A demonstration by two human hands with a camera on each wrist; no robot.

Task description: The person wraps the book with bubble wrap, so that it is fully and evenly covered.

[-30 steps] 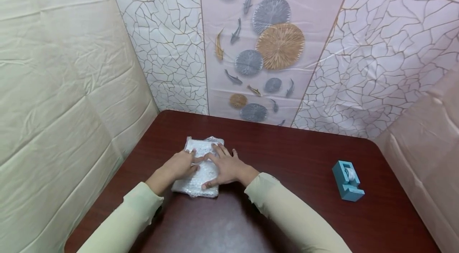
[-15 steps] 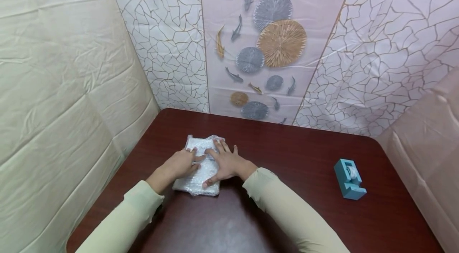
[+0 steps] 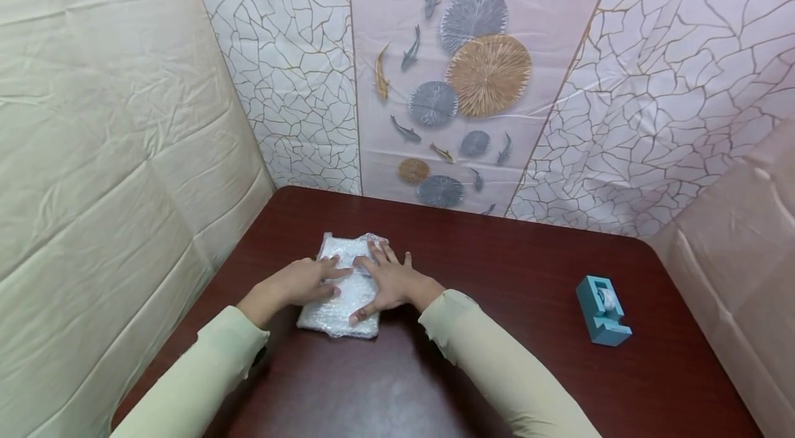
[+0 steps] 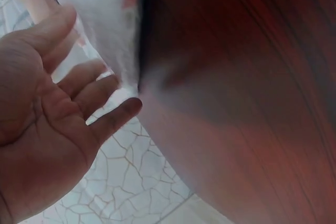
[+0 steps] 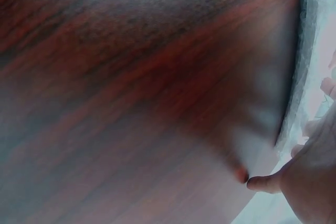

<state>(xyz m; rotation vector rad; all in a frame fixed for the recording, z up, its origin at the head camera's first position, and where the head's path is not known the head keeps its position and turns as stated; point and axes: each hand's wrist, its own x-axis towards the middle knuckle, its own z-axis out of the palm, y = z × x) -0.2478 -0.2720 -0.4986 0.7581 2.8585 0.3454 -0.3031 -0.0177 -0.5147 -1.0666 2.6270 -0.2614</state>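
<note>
A flat, rectangular bundle in bubble wrap (image 3: 338, 317) lies on the table, left of the middle. What is inside cannot be made out. My right hand (image 3: 395, 284) rests on its right side with the fingers spread. Over its left side my left hand (image 3: 303, 282) reaches with loosely bent fingers, the fingertips at the wrap. In the left wrist view, the left hand (image 4: 47, 103) has its palm showing and grips nothing, beside the bundle's edge (image 4: 113, 19). The right wrist view catches part of the right hand (image 5: 312, 174) along the wrap's edge (image 5: 296, 82).
A blue tape dispenser (image 3: 605, 331) with a roll of clear tape (image 3: 606, 300) stands on the right part of the dark red-brown table (image 3: 484, 265). Patterned sheets (image 3: 298, 79) hang behind the table, and a pale padded covering (image 3: 124, 148) runs along the left.
My left hand has shifted a little to the left over the bundle, and its forearm moved with it. The right hand stays spread on the wrap; the bundle lies nearly as before.
</note>
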